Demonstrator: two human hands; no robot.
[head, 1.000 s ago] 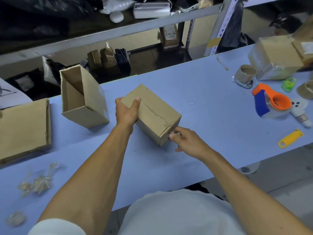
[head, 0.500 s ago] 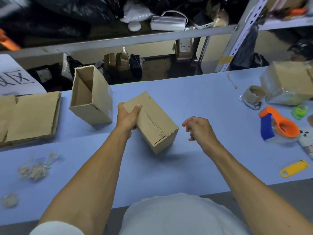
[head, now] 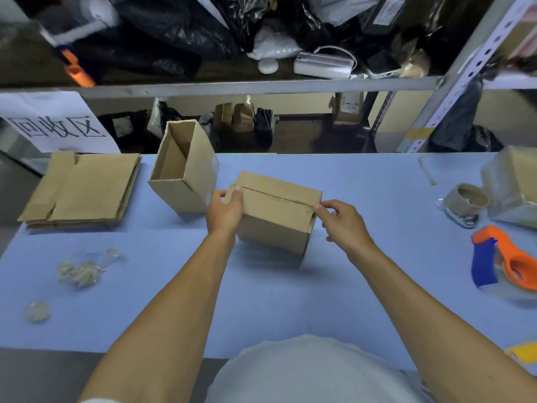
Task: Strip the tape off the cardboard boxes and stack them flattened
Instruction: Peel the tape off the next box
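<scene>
A closed brown cardboard box [head: 276,216] lies on the blue table [head: 363,184], its flap seam running across the top. My left hand [head: 225,209] grips its left end, thumb on the top edge. At the right end of the seam, my right hand [head: 340,218] pinches the top corner with thumb and forefinger. An open, empty box [head: 186,170] stands tilted just left of it. Flattened cardboard [head: 84,189] is stacked at the far left. Crumpled clear tape strips [head: 82,270] lie on the near left of the table.
An orange and blue tape dispenser [head: 502,257] sits at the right edge, with a tape roll [head: 467,199] and a plastic-wrapped box [head: 514,184] behind it. A yellow tool [head: 523,351] shows at the near right. Metal shelving with bags stands behind the table.
The box has been turned so its seam faces up and runs left to right. My right hand, away from the box half a second ago, has come back to its right corner.
</scene>
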